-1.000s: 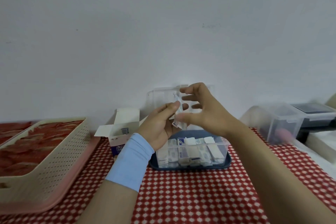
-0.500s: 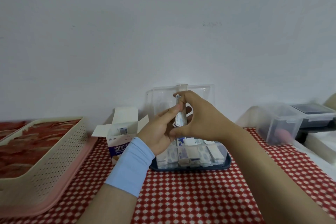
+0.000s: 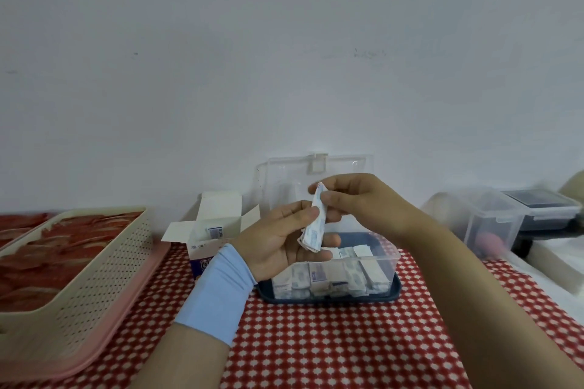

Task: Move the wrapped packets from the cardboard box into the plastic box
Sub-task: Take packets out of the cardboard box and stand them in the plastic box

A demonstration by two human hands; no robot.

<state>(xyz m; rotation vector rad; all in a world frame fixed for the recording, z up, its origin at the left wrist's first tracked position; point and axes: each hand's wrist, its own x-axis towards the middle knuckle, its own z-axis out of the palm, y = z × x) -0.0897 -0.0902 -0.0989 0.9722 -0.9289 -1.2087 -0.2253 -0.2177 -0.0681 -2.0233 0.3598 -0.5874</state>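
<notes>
Wrapped packets (image 3: 314,230) held above the plastic box (image 3: 387,259)
Right hand (image 3: 357,202) pinches their top; left hand (image 3: 278,240), below it, grips the lower part.

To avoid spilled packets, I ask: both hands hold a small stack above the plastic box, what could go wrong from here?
1. The right hand pinches only the top of the packet stack while the left hand supports it below; single packets may slip out onto the tablecloth.
2. The plastic box already looks quite full, so new packets may not sit neatly.
3. Its upright lid behind the hands could be knocked.
</notes>
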